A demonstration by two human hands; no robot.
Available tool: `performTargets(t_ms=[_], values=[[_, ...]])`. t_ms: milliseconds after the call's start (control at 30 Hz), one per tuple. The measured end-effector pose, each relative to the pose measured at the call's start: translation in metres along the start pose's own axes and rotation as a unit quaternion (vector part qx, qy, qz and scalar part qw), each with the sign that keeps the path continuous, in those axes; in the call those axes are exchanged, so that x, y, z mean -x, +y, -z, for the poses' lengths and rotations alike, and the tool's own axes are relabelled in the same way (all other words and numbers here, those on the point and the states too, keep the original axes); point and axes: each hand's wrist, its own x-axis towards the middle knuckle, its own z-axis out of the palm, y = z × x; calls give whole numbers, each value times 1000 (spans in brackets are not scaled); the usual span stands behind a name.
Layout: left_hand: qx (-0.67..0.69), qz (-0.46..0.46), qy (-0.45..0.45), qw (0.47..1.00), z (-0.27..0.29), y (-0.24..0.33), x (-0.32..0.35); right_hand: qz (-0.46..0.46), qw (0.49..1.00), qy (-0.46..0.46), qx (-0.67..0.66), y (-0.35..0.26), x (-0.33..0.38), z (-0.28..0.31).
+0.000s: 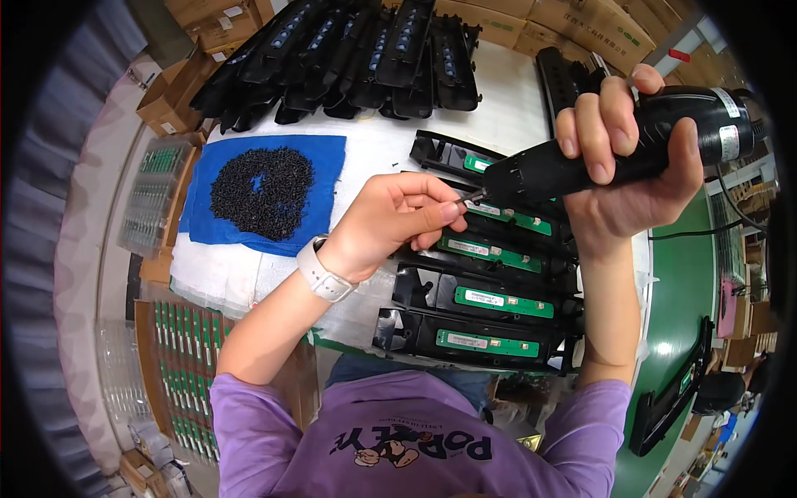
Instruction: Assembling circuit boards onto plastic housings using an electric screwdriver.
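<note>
My right hand (623, 158) is wrapped around a black electric screwdriver (548, 166), held nearly level with its bit pointing left. At the tip of the bit, the thumb and fingers of my left hand (411, 212) are pinched together; whatever they hold is too small to make out. Below the two hands lies a row of black plastic housings (415, 286), each fitted with a green circuit board (504, 302). A heap of small black screws (261, 191) is spread on a blue cloth (324, 166) to the left of my left hand.
Many long black housings (398, 58) are stacked at the far side of the white table (274, 278). Trays of green boards (187, 357) stand at the left. Cardboard boxes (581, 29) line the back. Another housing (677, 390) lies on a green surface (672, 315) at right.
</note>
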Motion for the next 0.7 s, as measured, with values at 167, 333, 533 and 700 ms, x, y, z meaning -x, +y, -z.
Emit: performTargets(t_ms=[167, 333, 533, 700], values=[[-38, -35, 26, 998, 4, -4, 0, -32, 999, 13, 9, 4, 1, -5], [-49, -54, 55, 996, 5, -8, 3, -33, 996, 81, 18, 13, 0, -9], [-162, -9, 71, 984, 1, -1, 6, -37, 989, 141, -9, 15, -5, -1], [-112, -11, 53, 992, 14, -3, 6, -12, 987, 86, 137, 23, -12, 19]])
